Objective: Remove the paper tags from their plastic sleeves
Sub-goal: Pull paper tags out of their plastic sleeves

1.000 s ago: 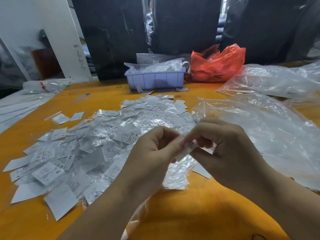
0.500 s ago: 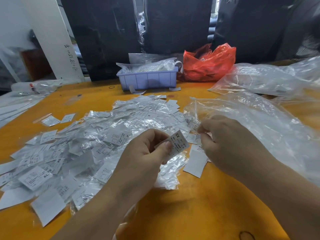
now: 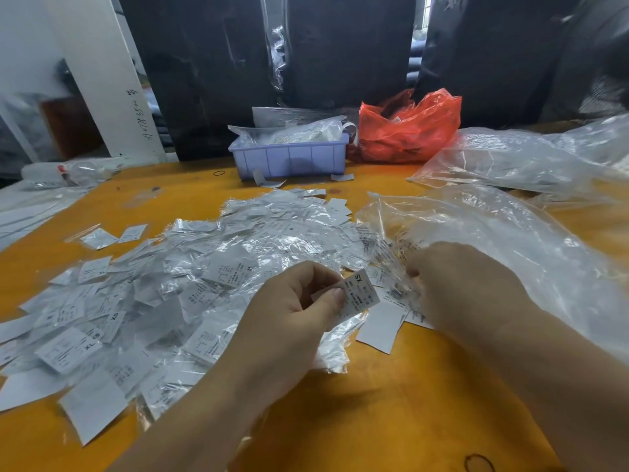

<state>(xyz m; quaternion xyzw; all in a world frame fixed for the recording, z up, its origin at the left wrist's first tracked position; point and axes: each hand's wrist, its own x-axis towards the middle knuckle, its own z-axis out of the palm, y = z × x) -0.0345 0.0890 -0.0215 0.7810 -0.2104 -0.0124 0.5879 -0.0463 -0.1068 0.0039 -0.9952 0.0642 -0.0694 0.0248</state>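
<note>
My left hand [image 3: 292, 311] pinches a bare white paper tag [image 3: 360, 296] printed "XS" between thumb and fingers, just above the orange table [image 3: 391, 403]. My right hand [image 3: 466, 287] reaches into the mouth of a large clear plastic bag [image 3: 510, 240], its fingers curled on a small crumpled plastic sleeve [image 3: 398, 291]. A wide heap of white tags and clear sleeves [image 3: 190, 284] covers the table to the left and behind my hands.
A lilac plastic bin [image 3: 289, 158] with bagged tags stands at the back centre, a red plastic bag [image 3: 408, 131] beside it. More clear bags [image 3: 527, 158] lie at the back right. A rubber band [image 3: 479, 463] lies near the front edge.
The hands, together on one sleeved tag a second ago, have parted. The left hand keeps the bare tag; the right hand has moved right, into the big bag's mouth.
</note>
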